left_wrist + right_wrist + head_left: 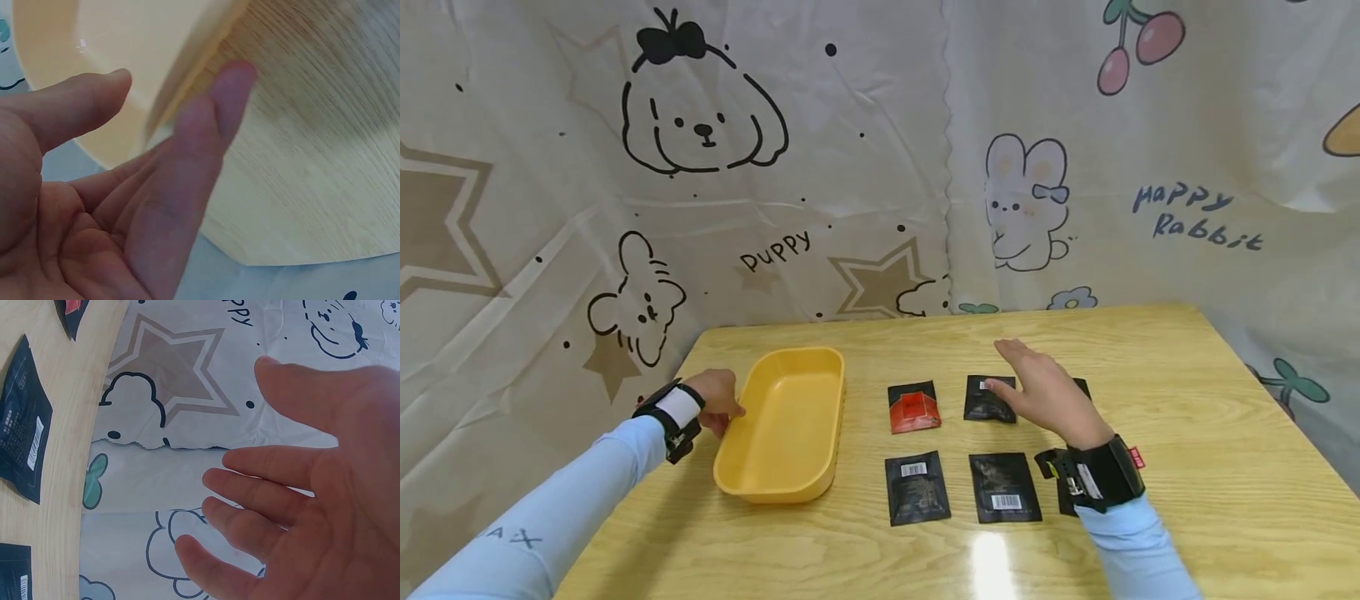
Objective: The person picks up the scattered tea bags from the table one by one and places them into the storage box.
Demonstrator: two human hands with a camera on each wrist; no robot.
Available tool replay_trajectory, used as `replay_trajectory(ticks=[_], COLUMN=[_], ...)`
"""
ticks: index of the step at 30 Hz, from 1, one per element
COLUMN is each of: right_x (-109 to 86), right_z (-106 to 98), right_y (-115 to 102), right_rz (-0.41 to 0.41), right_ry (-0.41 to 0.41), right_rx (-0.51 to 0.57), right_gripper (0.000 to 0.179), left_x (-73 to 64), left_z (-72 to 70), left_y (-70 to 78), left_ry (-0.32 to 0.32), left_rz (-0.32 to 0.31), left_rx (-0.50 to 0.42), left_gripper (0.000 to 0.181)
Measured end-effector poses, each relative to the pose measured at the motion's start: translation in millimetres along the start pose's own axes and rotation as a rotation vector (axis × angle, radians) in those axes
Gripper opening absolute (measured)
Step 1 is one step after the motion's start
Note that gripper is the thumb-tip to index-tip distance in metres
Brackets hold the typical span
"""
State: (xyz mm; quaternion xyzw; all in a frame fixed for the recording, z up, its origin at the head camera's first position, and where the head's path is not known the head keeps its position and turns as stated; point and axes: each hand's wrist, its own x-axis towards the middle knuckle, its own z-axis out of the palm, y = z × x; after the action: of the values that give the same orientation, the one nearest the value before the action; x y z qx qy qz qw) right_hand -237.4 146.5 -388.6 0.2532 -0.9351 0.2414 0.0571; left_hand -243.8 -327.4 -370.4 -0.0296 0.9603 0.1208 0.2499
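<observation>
My left hand (713, 398) is at the left side of a yellow plastic tray (782, 425). In the left wrist view its thumb is over the inside of the tray, apart from the wall, and its extended fingers (187, 156) lie along the outside. My right hand (1048, 396) hovers with fingers spread, holding nothing. Under its thumb lies a flat black sachet (988, 408). Left of that is a black-and-red sachet (914, 408). Nearer are two black sachets with barcodes, one on the left (917, 496) and one on the right (1004, 492).
Two more black sachets are mostly hidden, one behind the right hand (1082, 387), one under the right wrist (1065, 502). All lie on a wood-grain table (1210, 433). A printed cloth (880, 167) hangs behind its back edge.
</observation>
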Motion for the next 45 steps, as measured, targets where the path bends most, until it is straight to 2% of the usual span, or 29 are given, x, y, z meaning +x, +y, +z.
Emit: replay_trajectory(ticks=[4, 7, 9, 14, 18, 23, 27, 31, 34, 40, 45], right_x=[0.8, 1.7, 3.0, 8.0, 14.6, 33.0, 50.2, 63.6, 70.9, 79.4, 87.3], right_z=[8.3, 17.6, 24.6, 38.5, 42.9, 51.0, 66.3, 85.3, 98.1, 114.1, 119.3], right_y=[-1.6, -4.6, -8.7, -22.0, -28.3, -33.8, -37.3, -39.3, -40.9, -49.3, -54.9], right_rz=[0.0, 0.007, 0.001, -0.025, 0.0, 0.034, 0.11, 0.191, 0.235, 0.284, 0.282], right_ry=[0.007, 0.028, 0.034, 0.022, 0.038, 0.062, 0.017, -0.05, -0.085, -0.141, -0.168], right_rx=[-0.012, -0.033, -0.046, -0.05, -0.051, -0.038, -0.042, -0.06, -0.072, -0.15, -0.233], right_gripper=[0.063, 0.06, 0.057, 0.046, 0.037, 0.033, 0.026, 0.045, 0.051, 0.053, 0.047], left_x=[-0.1, 3.0, 5.4, 5.0, 1.1, -1.4, -1.3, -2.6, -4.5, -1.8, 1.4], left_z=[6.9, 10.7, 12.4, 14.7, 15.1, 14.2, 14.7, 14.5, 14.3, 16.0, 10.9], left_y=[-4.6, -7.1, -8.0, -7.4, -4.7, -3.4, -4.6, -2.6, -0.7, -2.5, -1.1], left_ry=[0.018, 0.048, 0.052, 0.036, 0.042, 0.046, 0.066, 0.083, 0.082, 0.071, 0.077], left_rz=[0.001, 0.027, 0.017, -0.029, -0.014, -0.021, -0.031, -0.023, -0.016, -0.002, -0.004], left_rx=[0.013, 0.053, 0.058, 0.01, -0.008, -0.021, -0.04, -0.025, -0.015, -0.02, -0.018], left_gripper=[0.023, 0.023, 0.022, 0.018, 0.016, 0.014, 0.014, 0.015, 0.017, 0.018, 0.019])
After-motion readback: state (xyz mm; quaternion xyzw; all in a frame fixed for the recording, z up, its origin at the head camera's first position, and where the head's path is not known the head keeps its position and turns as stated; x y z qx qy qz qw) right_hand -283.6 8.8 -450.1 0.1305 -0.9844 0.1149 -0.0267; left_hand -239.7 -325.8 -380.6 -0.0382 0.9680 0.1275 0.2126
